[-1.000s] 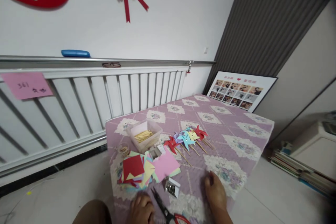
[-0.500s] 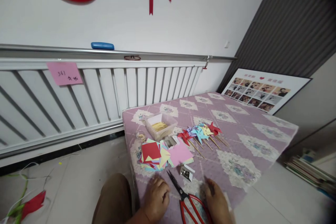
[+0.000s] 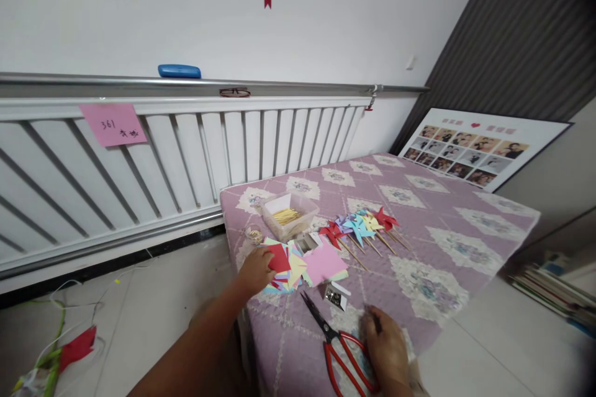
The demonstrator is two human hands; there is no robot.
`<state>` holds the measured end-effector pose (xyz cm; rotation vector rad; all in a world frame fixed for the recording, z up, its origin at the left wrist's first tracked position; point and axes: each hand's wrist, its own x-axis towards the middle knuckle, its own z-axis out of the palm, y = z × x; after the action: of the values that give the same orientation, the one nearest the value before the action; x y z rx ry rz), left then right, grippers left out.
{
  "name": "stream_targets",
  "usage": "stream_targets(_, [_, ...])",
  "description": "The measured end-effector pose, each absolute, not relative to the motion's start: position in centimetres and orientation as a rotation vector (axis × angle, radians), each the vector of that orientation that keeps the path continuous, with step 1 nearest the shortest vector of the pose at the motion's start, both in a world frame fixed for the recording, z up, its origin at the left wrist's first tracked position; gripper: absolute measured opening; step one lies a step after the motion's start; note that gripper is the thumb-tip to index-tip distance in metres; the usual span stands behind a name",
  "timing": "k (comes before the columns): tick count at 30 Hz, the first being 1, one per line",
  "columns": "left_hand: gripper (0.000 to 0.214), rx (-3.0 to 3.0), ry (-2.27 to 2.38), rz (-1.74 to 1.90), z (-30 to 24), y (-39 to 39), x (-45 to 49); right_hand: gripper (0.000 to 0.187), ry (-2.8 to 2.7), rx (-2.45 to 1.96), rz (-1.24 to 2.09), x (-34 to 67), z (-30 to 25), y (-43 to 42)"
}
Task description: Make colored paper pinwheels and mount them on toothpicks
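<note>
My left hand (image 3: pixel 255 270) reaches out to the stack of coloured paper squares (image 3: pixel 289 270), its fingers closed on the red sheet (image 3: pixel 279 258) on top. My right hand (image 3: pixel 387 347) rests on the quilted purple table cover (image 3: pixel 442 242) near the front edge, fingers curled, beside the red-handled scissors (image 3: pixel 336 347); whether it holds anything I cannot make out. A pink sheet (image 3: pixel 323 263) lies to the right of the stack. Several finished paper pinwheels on sticks (image 3: pixel 361 226) lie in a row beyond it.
A clear box of wooden sticks (image 3: pixel 289 214), a small round tin (image 3: pixel 254 235) and a little open box of pins (image 3: pixel 336 295) stand by the paper. A white radiator (image 3: pixel 186 155) runs behind the table. A framed photo collage (image 3: pixel 470 149) leans at the right; books (image 3: pixel 549 291) lie on the floor.
My left hand has gone from the table's front edge forward to the paper stack and closed on the red top sheet. The right hand stays beside the scissors. The camera has tilted down.
</note>
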<state>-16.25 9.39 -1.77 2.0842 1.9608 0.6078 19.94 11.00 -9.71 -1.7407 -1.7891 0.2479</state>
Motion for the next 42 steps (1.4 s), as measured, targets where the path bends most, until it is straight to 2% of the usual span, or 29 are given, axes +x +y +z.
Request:
stream_targets(9, [0.029, 2.144, 1.883, 0.257, -2.2, 10.5, -16.2, 0.041, -1.817, -1.706, 0.177, 20.0, -10.1, 11.0])
stream_targets(27, [0.039, 2.209, 1.828, 0.221, -1.6, 10.4, -16.5, 0.042, -1.828, -1.682, 0.135, 20.1, -10.2, 11.0])
stream_targets(42, [0.021, 2.164, 1.917, 0.191, -2.5, 11.1, -15.8, 0.039, -1.804, -1.660, 0.146, 20.2, -10.4, 11.1])
